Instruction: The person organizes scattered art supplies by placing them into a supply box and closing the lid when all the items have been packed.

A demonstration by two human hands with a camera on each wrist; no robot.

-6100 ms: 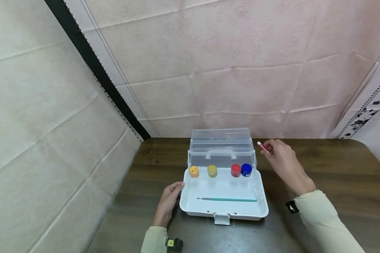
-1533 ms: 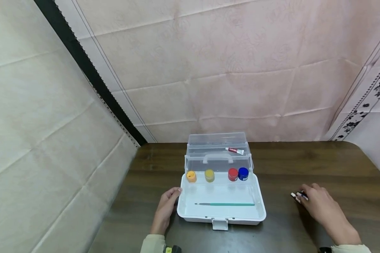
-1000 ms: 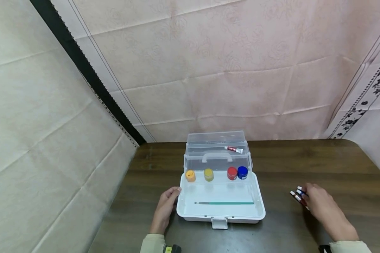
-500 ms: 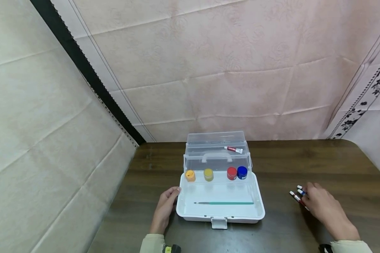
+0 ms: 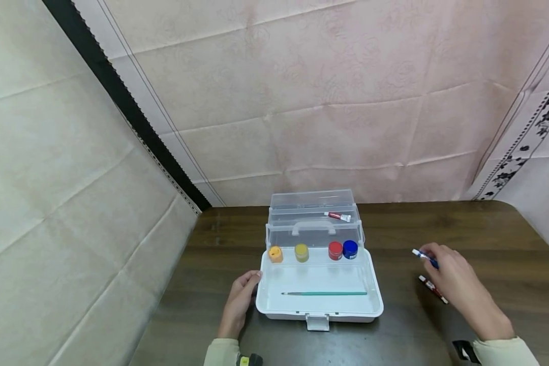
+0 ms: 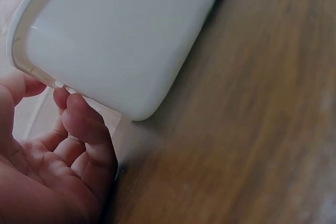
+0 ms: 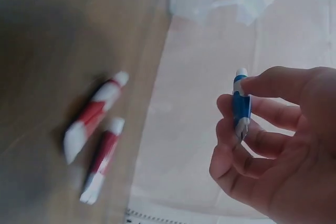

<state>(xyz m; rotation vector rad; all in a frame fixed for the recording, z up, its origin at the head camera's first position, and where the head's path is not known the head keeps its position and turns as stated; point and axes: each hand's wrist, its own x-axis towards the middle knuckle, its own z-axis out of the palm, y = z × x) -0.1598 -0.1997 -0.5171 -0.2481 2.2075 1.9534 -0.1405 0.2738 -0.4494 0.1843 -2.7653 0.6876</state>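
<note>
Between the thumb and fingers of my right hand [image 5: 457, 284] is a blue paint tube [image 7: 242, 103] with a white cap, raised off the table. Two red paint tubes lie close together below; the right wrist view shows both, a brighter red tube [image 7: 94, 116] and a darker red tube [image 7: 103, 163]. My left hand [image 5: 238, 302] grips the left rim of a white plastic box [image 5: 317, 277], whose clear lid stands open behind it. In the left wrist view, the fingertips [image 6: 79, 121] bend at the box's edge.
The box holds an orange jar [image 5: 275, 254], a yellow jar [image 5: 301, 253], a red jar [image 5: 335, 251], a blue jar [image 5: 349, 249] and a green paintbrush [image 5: 325, 293]. Another red paint tube [image 5: 337, 217] lies in the clear lid [image 5: 311, 198]. Fabric walls enclose the wooden table [image 5: 407, 229].
My right hand first held a red tube near the lid; that tube now lies in the lid. The hand moved right to the tubes and has lifted the blue one. My left hand stays put.
</note>
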